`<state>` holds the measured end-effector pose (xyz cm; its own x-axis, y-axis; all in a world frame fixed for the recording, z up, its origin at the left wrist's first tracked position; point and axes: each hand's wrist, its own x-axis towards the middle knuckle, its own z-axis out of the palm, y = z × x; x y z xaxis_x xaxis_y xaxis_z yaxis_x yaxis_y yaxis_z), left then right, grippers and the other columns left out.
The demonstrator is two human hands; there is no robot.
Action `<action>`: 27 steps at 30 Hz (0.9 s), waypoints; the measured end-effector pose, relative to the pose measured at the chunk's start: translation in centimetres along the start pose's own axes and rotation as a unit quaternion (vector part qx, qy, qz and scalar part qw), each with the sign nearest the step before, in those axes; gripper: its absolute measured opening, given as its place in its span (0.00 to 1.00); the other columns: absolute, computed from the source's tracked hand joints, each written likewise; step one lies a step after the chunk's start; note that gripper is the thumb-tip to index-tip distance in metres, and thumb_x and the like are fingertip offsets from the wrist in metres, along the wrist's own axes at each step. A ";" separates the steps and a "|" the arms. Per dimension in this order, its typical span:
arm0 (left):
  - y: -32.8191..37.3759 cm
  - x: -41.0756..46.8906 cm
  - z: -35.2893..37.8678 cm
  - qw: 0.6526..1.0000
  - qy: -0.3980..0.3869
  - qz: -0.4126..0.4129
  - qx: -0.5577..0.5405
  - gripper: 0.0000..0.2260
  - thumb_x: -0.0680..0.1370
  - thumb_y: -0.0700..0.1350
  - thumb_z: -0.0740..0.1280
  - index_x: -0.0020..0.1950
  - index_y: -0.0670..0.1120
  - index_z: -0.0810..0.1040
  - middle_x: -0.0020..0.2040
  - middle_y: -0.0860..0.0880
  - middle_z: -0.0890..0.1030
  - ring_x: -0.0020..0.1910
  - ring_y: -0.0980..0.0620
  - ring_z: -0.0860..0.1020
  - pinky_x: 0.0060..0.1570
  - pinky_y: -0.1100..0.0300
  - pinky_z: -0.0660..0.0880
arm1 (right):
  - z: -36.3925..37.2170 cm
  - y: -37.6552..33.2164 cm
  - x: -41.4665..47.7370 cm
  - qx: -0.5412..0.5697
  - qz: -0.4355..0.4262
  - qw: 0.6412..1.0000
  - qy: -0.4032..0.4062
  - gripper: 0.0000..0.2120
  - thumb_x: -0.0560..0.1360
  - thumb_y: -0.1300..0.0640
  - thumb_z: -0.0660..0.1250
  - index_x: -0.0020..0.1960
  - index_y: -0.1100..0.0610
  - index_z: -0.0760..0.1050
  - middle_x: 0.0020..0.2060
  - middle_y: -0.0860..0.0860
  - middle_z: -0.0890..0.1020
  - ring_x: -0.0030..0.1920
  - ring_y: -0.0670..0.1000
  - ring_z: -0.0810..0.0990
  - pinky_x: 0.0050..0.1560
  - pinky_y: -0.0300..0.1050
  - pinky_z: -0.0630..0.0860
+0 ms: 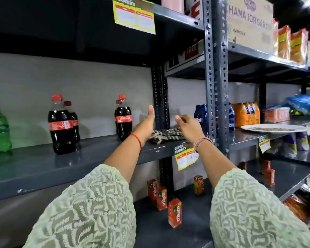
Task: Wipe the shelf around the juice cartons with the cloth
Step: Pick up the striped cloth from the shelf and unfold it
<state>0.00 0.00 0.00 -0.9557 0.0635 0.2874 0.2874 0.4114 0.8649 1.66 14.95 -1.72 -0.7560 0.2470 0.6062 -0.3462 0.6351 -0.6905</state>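
Cola fills the clear red-capped plastic bottles (123, 119). Striped grey cloth (166, 134) lies crumpled on grey metal shelf (43, 163); red juice cartons (174, 213) stand one shelf lower. Left hand (145, 122) spread, right hand (189, 125) loosely curled, both empty.

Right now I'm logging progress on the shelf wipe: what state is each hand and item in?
left hand: open, empty, raised by the cola bottle
right hand: fingers curled, over the cloth, grip unclear
cloth: crumpled, lying on the upper shelf
cola bottles: upright, capped
juice cartons: upright on the lower shelf, scattered
white plate: flat on the neighbouring shelf
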 end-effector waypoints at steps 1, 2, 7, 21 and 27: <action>0.3 0.0 0.4 1.000 -0.009 -0.007 0.005 0.49 0.61 0.77 0.38 0.69 0.46 0.64 0.71 0.41 0.64 0.69 0.41 0.62 0.68 0.46 0.59 | 0.0 0.5 0.2 -0.008 0.006 1.000 -0.002 0.20 0.80 0.50 0.55 0.61 0.65 0.72 0.57 0.63 0.79 0.59 0.60 0.75 0.60 0.51 0.70; 0.8 0.0 0.9 1.000 -0.015 -0.015 0.009 0.46 0.65 0.74 0.37 0.69 0.45 0.64 0.71 0.41 0.64 0.69 0.40 0.62 0.68 0.45 0.57 | -0.2 0.8 0.5 -0.025 0.011 1.000 -0.001 0.20 0.80 0.50 0.55 0.61 0.65 0.73 0.57 0.63 0.79 0.60 0.61 0.75 0.61 0.51 0.70; 1.0 0.7 2.8 0.997 -0.043 -0.058 0.023 0.40 0.70 0.71 0.37 0.72 0.47 0.54 0.73 0.41 0.62 0.71 0.41 0.58 0.69 0.44 0.53 | 0.0 3.0 1.7 -0.206 0.038 0.977 -0.041 0.22 0.81 0.47 0.49 0.60 0.61 0.75 0.58 0.63 0.78 0.63 0.60 0.72 0.66 0.54 0.62; -0.3 0.2 2.7 0.974 0.136 -0.039 -0.175 0.13 0.72 0.40 0.67 0.53 0.34 0.77 0.29 0.50 0.74 0.28 0.54 0.69 0.27 0.63 0.69 | -1.9 1.8 1.4 -0.042 0.140 0.989 0.026 0.16 0.67 0.59 0.75 0.30 0.63 0.70 0.37 0.58 0.78 0.41 0.55 0.79 0.38 0.42 0.72; -0.6 -0.3 1.9 0.957 0.083 -0.046 -0.275 0.14 0.67 0.23 0.64 0.46 0.38 0.79 0.38 0.43 0.78 0.37 0.46 0.77 0.34 0.62 0.75 | -2.9 2.8 0.3 0.125 0.196 0.973 0.003 0.16 0.55 0.62 0.80 0.33 0.62 0.73 0.45 0.59 0.83 0.49 0.60 0.82 0.52 0.55 0.80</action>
<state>-0.02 1.50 -1.35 -0.9686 -0.1134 0.2212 0.2355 -0.1344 0.9625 2.07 18.97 -2.36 -0.8542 0.4389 0.2787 -0.1568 0.2936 -0.9430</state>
